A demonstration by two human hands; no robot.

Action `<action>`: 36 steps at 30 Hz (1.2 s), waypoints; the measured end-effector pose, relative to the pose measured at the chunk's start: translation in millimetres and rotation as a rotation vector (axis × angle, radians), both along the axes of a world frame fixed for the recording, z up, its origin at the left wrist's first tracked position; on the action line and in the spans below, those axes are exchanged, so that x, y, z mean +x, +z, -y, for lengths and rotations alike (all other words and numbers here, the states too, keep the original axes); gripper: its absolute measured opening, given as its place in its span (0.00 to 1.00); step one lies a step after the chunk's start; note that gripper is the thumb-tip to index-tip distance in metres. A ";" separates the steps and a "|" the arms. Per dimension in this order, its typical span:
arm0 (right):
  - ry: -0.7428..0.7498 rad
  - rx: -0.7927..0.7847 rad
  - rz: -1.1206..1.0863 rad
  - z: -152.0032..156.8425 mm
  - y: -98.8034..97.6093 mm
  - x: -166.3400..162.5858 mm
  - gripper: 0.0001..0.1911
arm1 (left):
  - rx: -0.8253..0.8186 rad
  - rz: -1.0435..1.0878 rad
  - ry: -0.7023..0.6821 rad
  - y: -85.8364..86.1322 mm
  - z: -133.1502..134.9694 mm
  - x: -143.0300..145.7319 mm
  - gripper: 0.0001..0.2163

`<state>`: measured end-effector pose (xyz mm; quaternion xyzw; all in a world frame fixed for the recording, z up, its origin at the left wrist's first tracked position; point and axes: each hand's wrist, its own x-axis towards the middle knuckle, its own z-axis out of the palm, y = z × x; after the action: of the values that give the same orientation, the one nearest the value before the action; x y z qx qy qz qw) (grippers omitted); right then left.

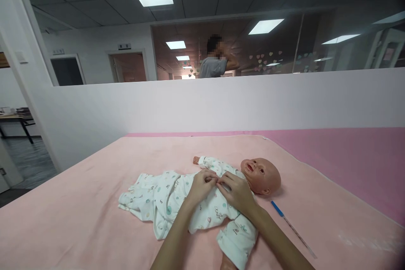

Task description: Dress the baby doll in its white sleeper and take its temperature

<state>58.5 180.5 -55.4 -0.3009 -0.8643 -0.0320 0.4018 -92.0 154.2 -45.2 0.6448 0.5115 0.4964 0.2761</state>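
Observation:
A baby doll (264, 173) lies on its back with its head to the right, wearing a white printed baby outfit (171, 194). My left hand (202, 185) rests on the doll's chest, its fingers pinched on the outfit's front. Close against it, my right hand (236, 190) also pinches the cloth, so the fingertips of both hands nearly meet. The exact bit of fabric between them is hidden. One doll hand (196, 160) pokes out of the far sleeve. The legs of the outfit spread flat to the left.
A thin clear stick with a blue end (277, 208), like a thermometer, lies right of my right forearm. Pink padding (79, 202) covers the surface, bordered by a low white wall (221, 105). Behind the glass stands a person (211, 66) in a grey shirt.

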 end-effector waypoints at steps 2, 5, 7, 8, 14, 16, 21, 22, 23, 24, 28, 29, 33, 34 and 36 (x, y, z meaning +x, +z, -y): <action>0.008 -0.005 -0.025 1.5 0.5 -0.9 0.09 | 0.006 -0.009 -0.002 -0.7 -0.7 -0.3 0.08; 0.005 -0.030 -0.064 3.0 -0.3 -0.2 0.07 | 0.020 -0.049 0.011 -3.5 -2.5 -0.3 0.08; -0.017 -0.037 -0.081 3.0 -1.8 0.4 0.06 | 0.021 -0.068 0.015 -5.3 -3.6 -0.1 0.08; -0.031 -0.039 -0.085 2.8 -2.7 0.6 0.07 | 0.018 -0.079 0.015 -5.8 -4.0 0.1 0.08; -0.061 -0.025 -0.112 3.0 -5.9 -0.6 0.09 | -0.004 -0.163 0.042 -3.6 -3.3 2.2 0.10; -0.050 -0.053 -0.134 3.8 -5.3 -0.7 0.08 | -0.001 -0.162 0.030 -2.0 -2.4 2.7 0.09; -0.021 -0.147 -0.174 4.3 -3.9 0.0 0.05 | -0.007 -0.126 0.001 -0.3 -0.8 2.2 0.08; -0.019 -0.163 -0.176 4.1 -4.0 0.2 0.05 | -0.009 -0.124 -0.004 -0.6 -0.7 2.0 0.08; -0.017 -0.178 -0.178 4.0 -4.1 0.4 0.04 | -0.009 -0.124 -0.009 -1.1 -0.8 1.8 0.08; -0.015 -0.193 -0.179 3.9 -4.2 0.5 0.04 | -0.008 -0.124 -0.012 -1.6 -1.0 1.6 0.08; 0.005 -0.232 -0.188 4.4 -3.7 0.4 0.04 | -0.002 -0.107 -0.009 -3.2 -1.6 1.9 0.08; 0.009 -0.236 -0.189 4.9 -3.3 0.4 0.04 | -0.003 -0.102 -0.009 -3.0 -1.5 2.1 0.08; 0.010 -0.240 -0.189 7.4 -2.2 0.2 0.04 | -0.013 -0.085 -0.015 -0.5 0.0 3.2 0.07; 0.007 -0.234 -0.190 8.0 -2.1 0.2 0.04 | -0.016 -0.078 -0.020 0.3 0.5 3.4 0.07; -0.002 -0.214 -0.194 9.3 -1.9 0.2 0.04 | -0.027 -0.051 -0.043 1.8 1.5 3.7 0.07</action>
<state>58.7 171.2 -57.3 -0.3446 -0.8196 0.0891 0.4490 -88.3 152.7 -43.4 0.6645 0.5109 0.4667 0.2821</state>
